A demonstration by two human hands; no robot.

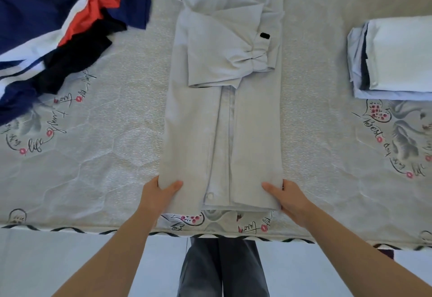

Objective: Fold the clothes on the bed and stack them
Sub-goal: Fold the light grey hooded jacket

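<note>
A pale grey-blue shirt (224, 114) lies lengthwise in the middle of the bed, its sides folded in to a narrow strip and its sleeves crossed on top at the far end. My left hand (159, 196) pinches the near left corner of its hem, thumb on top. My right hand (289, 198) pinches the near right corner the same way. A stack of folded clothes (395, 58), white on top, sits at the right. A loose heap of navy, white, orange and black clothes (53, 30) lies at the far left.
The bed (105, 156) has a grey quilted cover with printed script and pink flowers. Its near edge (70, 229) runs across the bottom, with pale floor and my legs in grey trousers (224, 271) below it.
</note>
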